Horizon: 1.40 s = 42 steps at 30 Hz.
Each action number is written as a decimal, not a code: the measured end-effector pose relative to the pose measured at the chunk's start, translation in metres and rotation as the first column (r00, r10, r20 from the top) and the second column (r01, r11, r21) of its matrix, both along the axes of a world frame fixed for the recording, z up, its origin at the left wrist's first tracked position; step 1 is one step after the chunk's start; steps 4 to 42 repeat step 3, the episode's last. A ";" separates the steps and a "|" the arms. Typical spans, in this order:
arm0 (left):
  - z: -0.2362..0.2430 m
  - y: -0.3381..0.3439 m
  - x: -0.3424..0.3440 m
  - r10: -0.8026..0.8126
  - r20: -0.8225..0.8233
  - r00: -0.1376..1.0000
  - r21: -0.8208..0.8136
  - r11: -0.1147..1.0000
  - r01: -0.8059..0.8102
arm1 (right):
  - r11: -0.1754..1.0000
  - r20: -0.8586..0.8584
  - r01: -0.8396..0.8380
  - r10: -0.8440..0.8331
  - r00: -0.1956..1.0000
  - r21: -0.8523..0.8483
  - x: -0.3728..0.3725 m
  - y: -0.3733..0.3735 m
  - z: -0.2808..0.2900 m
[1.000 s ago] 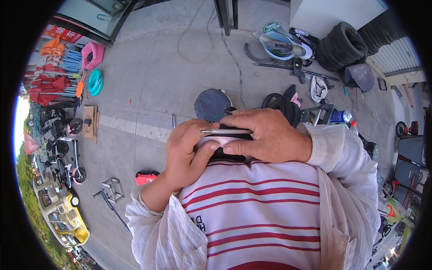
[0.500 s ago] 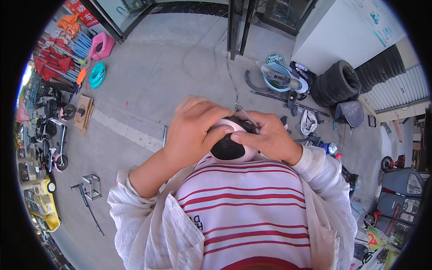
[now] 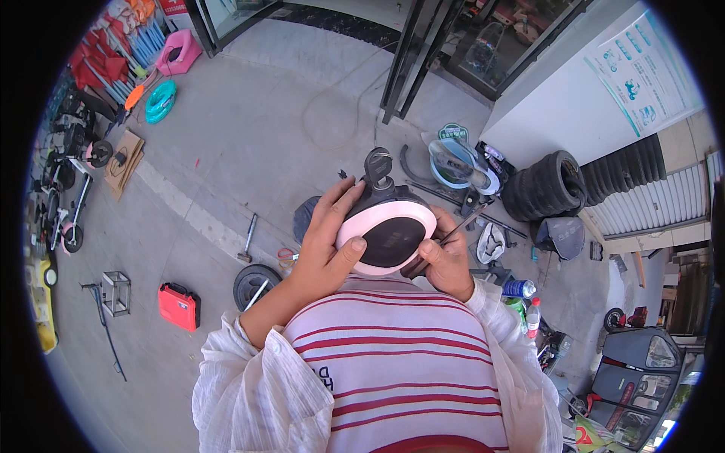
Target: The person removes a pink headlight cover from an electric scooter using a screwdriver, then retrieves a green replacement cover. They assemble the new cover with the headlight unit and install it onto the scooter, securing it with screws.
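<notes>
My left hand [image 3: 317, 253] and my right hand [image 3: 450, 266] hold a pink-rimmed oval unit [image 3: 385, 241] with a glossy black face in front of my chest. At its far end stands a black ring-shaped bracket [image 3: 380, 172]. My left fingers wrap the unit's left side, the thumb pressing on the pink rim. On the opposite side my right thumb and fingers are closed round the lower right edge. A thin dark rod [image 3: 470, 219], perhaps a screwdriver, sticks out from my right hand; its other end is hidden.
On the floor lie a hammer [image 3: 248, 238], a small wheel [image 3: 255, 287], scissors [image 3: 286, 258] and a red case [image 3: 180, 306]. To the right are stacked tyres [image 3: 545, 192], a blue basin [image 3: 453, 162], a spray can [image 3: 519, 288] and a bottle [image 3: 533, 317]. Glass doors stand ahead.
The unit has tilted, bringing its black face and bracket into fuller view. My left hand has moved off its top to the left side. The view has shifted, showing the red case and wheel.
</notes>
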<state>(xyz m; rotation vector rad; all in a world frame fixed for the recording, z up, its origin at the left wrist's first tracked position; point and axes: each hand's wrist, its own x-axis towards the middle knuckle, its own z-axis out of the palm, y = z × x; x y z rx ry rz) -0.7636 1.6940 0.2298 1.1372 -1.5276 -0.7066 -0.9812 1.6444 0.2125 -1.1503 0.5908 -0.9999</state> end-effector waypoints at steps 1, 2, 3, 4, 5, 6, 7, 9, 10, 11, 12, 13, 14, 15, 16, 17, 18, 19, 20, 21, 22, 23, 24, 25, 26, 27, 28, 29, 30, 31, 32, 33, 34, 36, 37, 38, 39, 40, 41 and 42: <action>0.000 0.001 0.002 -0.035 0.010 0.999 -0.004 0.999 0.035 | 0.999 -0.016 -0.033 0.034 0.999 0.017 -0.003 0.002 -0.009; -0.001 0.004 0.006 -0.069 0.024 0.997 -0.002 0.998 0.070 | 0.997 -0.025 -0.068 0.069 0.997 0.040 -0.005 0.004 -0.015; -0.002 0.007 0.012 -0.104 0.038 0.994 0.000 0.995 0.104 | 0.990 -0.031 -0.115 0.117 0.993 0.077 -0.006 0.007 -0.016; -0.002 0.007 0.012 -0.104 0.038 0.994 0.000 0.995 0.104 | 0.990 -0.031 -0.115 0.117 0.993 0.077 -0.006 0.007 -0.016; -0.002 0.007 0.012 -0.104 0.038 0.994 0.000 0.995 0.104 | 0.990 -0.031 -0.115 0.117 0.993 0.077 -0.006 0.007 -0.016; -0.002 0.007 0.012 -0.104 0.038 0.994 0.000 0.995 0.104 | 0.990 -0.031 -0.115 0.117 0.993 0.077 -0.006 0.007 -0.016; -0.002 0.007 0.012 -0.104 0.038 0.994 0.000 0.995 0.104 | 0.990 -0.031 -0.115 0.117 0.993 0.077 -0.006 0.007 -0.016; -0.002 0.007 0.012 -0.104 0.038 0.994 0.000 0.995 0.104 | 0.990 -0.031 -0.115 0.117 0.993 0.077 -0.006 0.007 -0.016; -0.002 0.007 0.012 -0.104 0.038 0.994 0.000 0.995 0.104 | 0.990 -0.031 -0.115 0.117 0.993 0.077 -0.006 0.007 -0.016; -0.002 0.007 0.012 -0.104 0.038 0.994 0.000 0.995 0.104 | 0.990 -0.031 -0.115 0.117 0.993 0.077 -0.006 0.007 -0.016; -0.002 0.007 0.012 -0.104 0.038 0.994 0.000 0.995 0.104 | 0.990 -0.031 -0.115 0.117 0.993 0.077 -0.006 0.007 -0.016; -0.002 0.007 0.012 -0.104 0.038 0.994 0.000 0.995 0.104 | 0.990 -0.031 -0.115 0.117 0.993 0.077 -0.006 0.007 -0.016; -0.002 0.007 0.012 -0.104 0.038 0.994 0.000 0.995 0.104 | 0.990 -0.031 -0.115 0.117 0.993 0.077 -0.006 0.007 -0.016; -0.002 0.007 0.012 -0.104 0.038 0.994 0.000 0.995 0.104 | 0.990 -0.031 -0.115 0.117 0.993 0.077 -0.006 0.007 -0.016; -0.002 0.007 0.012 -0.104 0.038 0.994 0.000 0.995 0.104 | 0.990 -0.031 -0.115 0.117 0.993 0.077 -0.006 0.007 -0.016; -0.002 0.007 0.012 -0.104 0.038 0.994 0.000 0.995 0.104 | 0.990 -0.031 -0.115 0.117 0.993 0.077 -0.006 0.007 -0.016; -0.002 0.007 0.012 -0.104 0.038 0.994 0.000 0.995 0.104 | 0.990 -0.031 -0.115 0.117 0.993 0.077 -0.006 0.007 -0.016; -0.002 0.007 0.012 -0.104 0.038 0.994 0.000 0.995 0.104 | 0.990 -0.031 -0.115 0.117 0.993 0.077 -0.006 0.007 -0.016; -0.002 0.007 0.012 -0.104 0.038 0.994 0.000 0.995 0.104 | 0.990 -0.031 -0.115 0.117 0.993 0.077 -0.006 0.007 -0.016; -0.002 0.007 0.012 -0.104 0.038 0.994 0.000 0.995 0.104 | 0.990 -0.031 -0.115 0.117 0.993 0.077 -0.006 0.007 -0.016; -0.002 0.007 0.012 -0.104 0.038 0.994 0.000 0.995 0.104 | 0.990 -0.031 -0.115 0.117 0.993 0.077 -0.006 0.007 -0.016; -0.002 0.007 0.012 -0.104 0.038 0.994 0.000 0.995 0.104 | 0.990 -0.031 -0.115 0.117 0.993 0.077 -0.006 0.007 -0.016; -0.002 0.007 0.012 -0.104 0.038 0.994 0.000 0.995 0.104 | 0.990 -0.031 -0.115 0.117 0.993 0.077 -0.006 0.007 -0.016; -0.002 0.007 0.012 -0.104 0.038 0.994 0.000 0.995 0.104 | 0.990 -0.031 -0.115 0.117 0.993 0.077 -0.006 0.007 -0.016; -0.002 0.007 0.012 -0.104 0.038 0.994 0.000 0.995 0.104 | 0.990 -0.031 -0.115 0.117 0.993 0.077 -0.006 0.007 -0.016; -0.002 0.007 0.012 -0.104 0.038 0.994 0.000 0.995 0.104 | 0.990 -0.031 -0.115 0.117 0.993 0.077 -0.006 0.007 -0.016; -0.002 0.007 0.012 -0.104 0.038 0.994 0.000 0.995 0.104 | 0.990 -0.031 -0.115 0.117 0.993 0.077 -0.006 0.007 -0.016; -0.002 0.007 0.012 -0.104 0.038 0.994 0.000 0.995 0.104 | 0.990 -0.031 -0.115 0.117 0.993 0.077 -0.006 0.007 -0.016; -0.002 0.007 0.012 -0.104 0.038 0.994 0.000 0.995 0.104 | 0.990 -0.031 -0.115 0.117 0.993 0.077 -0.006 0.007 -0.016; -0.002 0.007 0.012 -0.104 0.038 0.994 0.000 0.995 0.104 | 0.990 -0.031 -0.115 0.117 0.993 0.077 -0.006 0.007 -0.016; -0.002 0.007 0.012 -0.104 0.038 0.994 0.000 0.995 0.104 | 0.990 -0.031 -0.115 0.117 0.993 0.077 -0.006 0.007 -0.016; -0.002 0.007 0.012 -0.104 0.038 0.994 0.000 0.995 0.104 | 0.990 -0.031 -0.115 0.117 0.993 0.077 -0.006 0.007 -0.016; -0.002 0.007 0.012 -0.104 0.038 0.994 0.000 0.995 0.104 | 0.990 -0.031 -0.115 0.117 0.993 0.077 -0.006 0.007 -0.016; -0.002 0.007 0.012 -0.104 0.038 0.994 0.000 0.995 0.104 | 0.990 -0.031 -0.115 0.117 0.993 0.077 -0.006 0.007 -0.016; -0.002 0.007 0.012 -0.104 0.038 0.994 0.000 0.995 0.104 | 0.990 -0.031 -0.115 0.117 0.993 0.077 -0.006 0.007 -0.016; -0.002 0.007 0.012 -0.104 0.038 0.994 0.000 0.995 0.104 | 0.990 -0.031 -0.115 0.117 0.993 0.077 -0.006 0.007 -0.016; -0.002 0.007 0.012 -0.104 0.038 0.994 0.000 0.995 0.104 | 0.990 -0.031 -0.115 0.117 0.993 0.077 -0.006 0.007 -0.016; -0.002 0.007 0.012 -0.104 0.038 0.994 0.000 0.995 0.104 | 0.990 -0.031 -0.115 0.117 0.993 0.077 -0.006 0.007 -0.016; -0.002 0.007 0.012 -0.104 0.038 0.994 0.000 0.995 0.104 | 0.990 -0.031 -0.115 0.117 0.993 0.077 -0.006 0.007 -0.016; -0.002 0.007 0.012 -0.104 0.038 0.994 0.000 0.995 0.104 | 0.990 -0.031 -0.115 0.117 0.993 0.077 -0.006 0.007 -0.016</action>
